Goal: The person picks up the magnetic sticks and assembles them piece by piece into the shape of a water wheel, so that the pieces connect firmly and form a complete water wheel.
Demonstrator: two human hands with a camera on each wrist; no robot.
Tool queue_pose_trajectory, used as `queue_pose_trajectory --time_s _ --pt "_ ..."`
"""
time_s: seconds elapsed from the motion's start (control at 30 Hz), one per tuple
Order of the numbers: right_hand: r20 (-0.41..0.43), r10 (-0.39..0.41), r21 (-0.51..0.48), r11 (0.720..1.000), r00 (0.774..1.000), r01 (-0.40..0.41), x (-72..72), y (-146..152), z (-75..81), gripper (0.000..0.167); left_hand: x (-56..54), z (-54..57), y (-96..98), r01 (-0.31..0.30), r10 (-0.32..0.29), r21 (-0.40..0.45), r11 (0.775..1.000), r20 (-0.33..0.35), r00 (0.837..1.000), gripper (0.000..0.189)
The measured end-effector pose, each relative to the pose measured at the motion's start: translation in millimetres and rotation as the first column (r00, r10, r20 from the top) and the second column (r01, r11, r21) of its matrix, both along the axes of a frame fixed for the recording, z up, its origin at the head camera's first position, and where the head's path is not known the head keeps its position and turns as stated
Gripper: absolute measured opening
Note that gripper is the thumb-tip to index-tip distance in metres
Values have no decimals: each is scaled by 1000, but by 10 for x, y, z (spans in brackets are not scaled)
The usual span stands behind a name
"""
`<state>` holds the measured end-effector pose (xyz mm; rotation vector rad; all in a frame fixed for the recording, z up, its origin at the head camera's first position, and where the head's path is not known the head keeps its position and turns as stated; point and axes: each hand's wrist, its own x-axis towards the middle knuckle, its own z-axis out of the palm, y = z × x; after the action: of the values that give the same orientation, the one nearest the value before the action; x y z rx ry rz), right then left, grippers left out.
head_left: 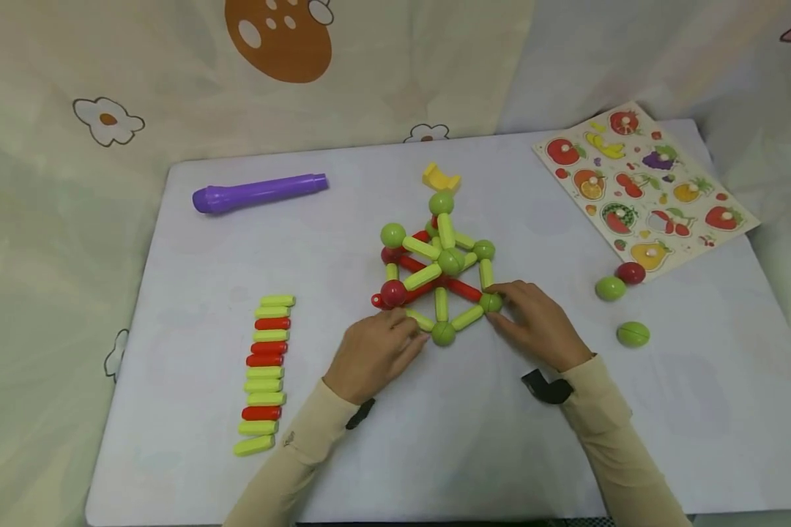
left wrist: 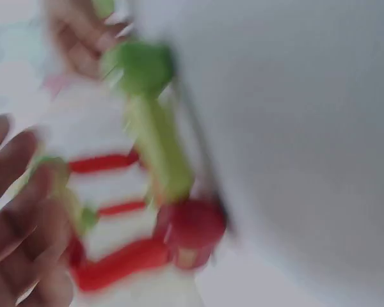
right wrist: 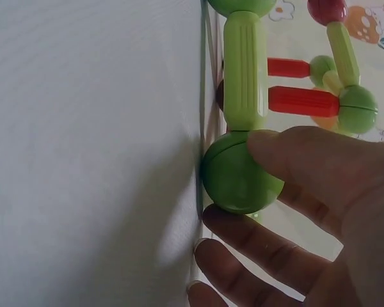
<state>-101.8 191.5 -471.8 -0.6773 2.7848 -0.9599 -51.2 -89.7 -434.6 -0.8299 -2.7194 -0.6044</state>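
A structure of yellow-green and red rods [head_left: 464, 290] joined by green and red balls stands mid-table. My right hand [head_left: 534, 322] is at its right corner, with thumb and index finger pinching a green ball [right wrist: 233, 182]. A yellow-green rod [right wrist: 246, 70] runs out from that ball. At the near left side is my left hand [head_left: 372, 355], beside a red ball [head_left: 393, 293]. In the blurred left wrist view, its fingers [left wrist: 35, 236] are spread apart next to the structure, with nothing gripped between them. Part of the structure's near left edge is hidden behind this hand.
To the left lies a column of loose yellow-green and red rods [head_left: 264, 372]. A purple microphone-shaped stick [head_left: 260, 193] and a yellow piece [head_left: 441, 178] are at the back. On the right are a fruit puzzle board [head_left: 682, 194], a loose red ball [head_left: 630, 274] and green balls [head_left: 633, 334].
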Motion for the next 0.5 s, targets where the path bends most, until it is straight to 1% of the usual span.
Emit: queue_pose_trajectory --time_s 0.03,0.07,0.1,0.13,0.17,0.2,0.27,0.33,0.4,0.5 --pt "-1 1 2 1000 1000 -1 3 -6 2 37 12 36 -65 -53 54 46 998 -19 998 17" --pt "-6 2 5 1000 1000 -2 5 -12 4 37 15 61 -126 -112 115 79 991 -30 993 22" --pt "-13 1 7 1000 1000 -1 5 -15 5 37 6 76 -179 -168 171 97 981 -26 985 27" --pt "-21 1 10 1000 1000 -1 5 -17 8 37 -10 78 -218 -216 218 101 971 -10 976 33" --pt "-28 -1 10 1000 1000 1 3 -18 8 36 -35 71 -242 -250 250 92 964 10 968 40" --pt "-32 -3 12 1000 999 4 2 -19 6 36 -61 57 -254 -272 270 71 960 31 962 50" --pt "-32 -8 8 1000 999 8 1 -26 0 35 -114 20 -243 -279 276 34 960 74 958 64" --pt "-25 -13 2 1000 1000 13 2 -26 -7 35 -158 -12 -201 -265 261 26 964 96 960 67" --pt "-20 -13 -8 1000 1000 13 6 -23 -11 34 -188 -32 -154 -256 253 30 966 86 964 62" --pt "-29 -13 -16 1000 999 13 9 -18 -11 34 -211 -50 -100 -259 257 27 966 53 965 57"
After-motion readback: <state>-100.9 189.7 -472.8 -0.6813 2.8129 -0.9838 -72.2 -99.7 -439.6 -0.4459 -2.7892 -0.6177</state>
